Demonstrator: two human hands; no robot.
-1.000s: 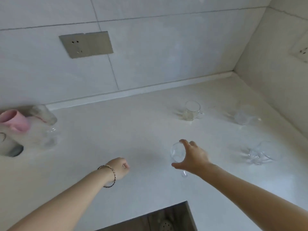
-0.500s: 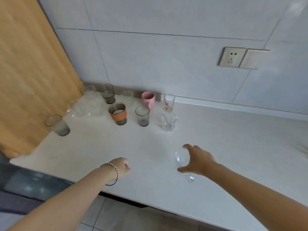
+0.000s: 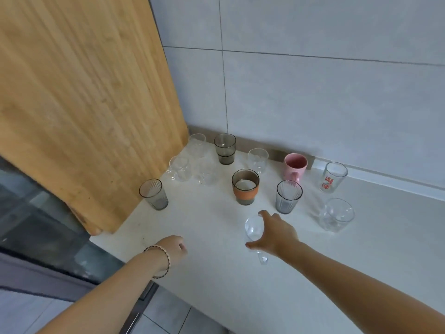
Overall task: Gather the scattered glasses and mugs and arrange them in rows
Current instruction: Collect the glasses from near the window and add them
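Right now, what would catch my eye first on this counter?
The right hand holds a clear wine glass over the white counter, near the front. Behind it, the pink mug and orange-banded glass stand out among the gathered glasses, beside a large wooden panel at the left.

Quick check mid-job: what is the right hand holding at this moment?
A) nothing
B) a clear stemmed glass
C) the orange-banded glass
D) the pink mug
B: the right hand grips a clear stemmed glass, its stem showing below the palm, while the pink mug stands apart, untouched.
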